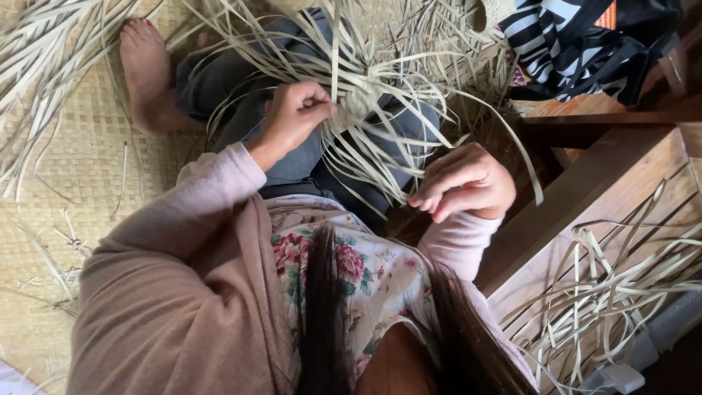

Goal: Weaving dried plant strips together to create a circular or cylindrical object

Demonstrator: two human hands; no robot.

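The left hand (296,113) pinches pale palm strips (365,88) that lie in a loose bundle over the lap. The right hand (462,183) is half curled, holding nothing, just beside the strips, above the woven mat (66,183)

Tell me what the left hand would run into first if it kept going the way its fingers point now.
The left hand points its closed fingers toward the bundle of pale leaf strips on the lap and already pinches some, so it would meet the strips first. Depth beyond them is unclear.
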